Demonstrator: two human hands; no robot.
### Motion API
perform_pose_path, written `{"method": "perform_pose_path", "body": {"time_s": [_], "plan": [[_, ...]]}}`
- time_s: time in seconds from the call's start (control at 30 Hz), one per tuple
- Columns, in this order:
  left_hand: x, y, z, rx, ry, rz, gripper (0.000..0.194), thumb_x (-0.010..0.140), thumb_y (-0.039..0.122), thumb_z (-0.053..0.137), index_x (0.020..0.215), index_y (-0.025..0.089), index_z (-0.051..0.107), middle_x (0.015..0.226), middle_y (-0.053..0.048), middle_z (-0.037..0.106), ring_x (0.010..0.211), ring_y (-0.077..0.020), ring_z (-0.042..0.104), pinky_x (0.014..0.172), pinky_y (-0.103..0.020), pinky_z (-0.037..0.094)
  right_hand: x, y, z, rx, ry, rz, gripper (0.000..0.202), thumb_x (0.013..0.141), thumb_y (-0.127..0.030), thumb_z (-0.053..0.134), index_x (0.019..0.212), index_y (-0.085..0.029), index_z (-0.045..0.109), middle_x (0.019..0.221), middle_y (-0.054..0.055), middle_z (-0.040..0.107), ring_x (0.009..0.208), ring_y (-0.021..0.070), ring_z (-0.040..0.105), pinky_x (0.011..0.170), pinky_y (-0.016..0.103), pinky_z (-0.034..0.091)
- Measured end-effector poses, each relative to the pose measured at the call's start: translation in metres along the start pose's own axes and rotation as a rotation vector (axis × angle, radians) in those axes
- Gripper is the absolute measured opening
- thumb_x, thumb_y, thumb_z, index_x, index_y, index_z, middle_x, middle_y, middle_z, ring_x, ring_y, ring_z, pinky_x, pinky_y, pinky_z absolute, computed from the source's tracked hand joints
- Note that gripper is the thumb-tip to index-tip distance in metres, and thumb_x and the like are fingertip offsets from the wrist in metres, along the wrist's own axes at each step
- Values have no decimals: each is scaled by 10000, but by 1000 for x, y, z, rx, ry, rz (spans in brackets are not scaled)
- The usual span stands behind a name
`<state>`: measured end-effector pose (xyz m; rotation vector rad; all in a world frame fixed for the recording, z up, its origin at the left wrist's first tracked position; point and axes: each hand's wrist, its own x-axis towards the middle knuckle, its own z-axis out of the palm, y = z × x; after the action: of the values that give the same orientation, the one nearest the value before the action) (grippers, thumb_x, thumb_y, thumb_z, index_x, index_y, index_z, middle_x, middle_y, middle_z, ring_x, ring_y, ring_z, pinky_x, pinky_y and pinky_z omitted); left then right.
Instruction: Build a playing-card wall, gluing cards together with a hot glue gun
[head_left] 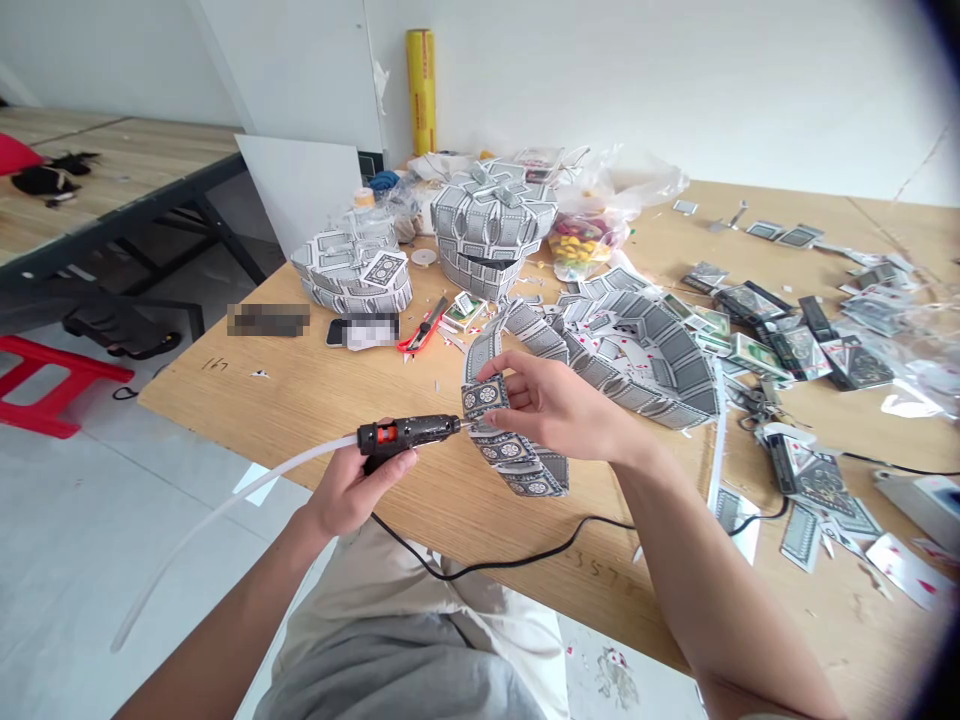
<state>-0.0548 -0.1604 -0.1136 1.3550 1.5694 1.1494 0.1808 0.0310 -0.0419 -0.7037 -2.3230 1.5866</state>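
Gripping a glue gun (409, 434) in the closed left hand (352, 490), pinching a folded card strip (510, 440) just beside its nozzle with the right hand (559, 405), risking burnt fingertips from hot glue.

Single head cam – looks forward and down over the near edge of the surface (315, 400), close above both hands, far wall behind. No second view.

Left hand (351, 490) clenched, right hand (559, 405) pinching.
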Motion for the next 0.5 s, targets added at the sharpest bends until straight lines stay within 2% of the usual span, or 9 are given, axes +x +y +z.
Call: {"method": "perform_pose_path", "body": {"time_s": [0.27, 0.5], "plan": [[10, 11, -3, -43, -48, -26, 445, 994, 578, 637, 934, 146, 727, 677, 11, 502, 622, -133, 419, 589, -284, 345, 0, -2, 0, -70, -12, 11, 339, 889, -254, 725, 1201, -236, 596, 656, -71, 546, 571, 145, 505, 524, 296, 365], [14, 7, -12, -91, -68, -59, 457, 968, 582, 649, 879, 140, 727, 702, -23, 573, 616, -141, 464, 580, -286, 351, 0, -3, 0, -66, -13, 25, 346, 883, -272, 734, 1197, -241, 592, 672, -62, 569, 583, 151, 526, 534, 297, 381]]}}
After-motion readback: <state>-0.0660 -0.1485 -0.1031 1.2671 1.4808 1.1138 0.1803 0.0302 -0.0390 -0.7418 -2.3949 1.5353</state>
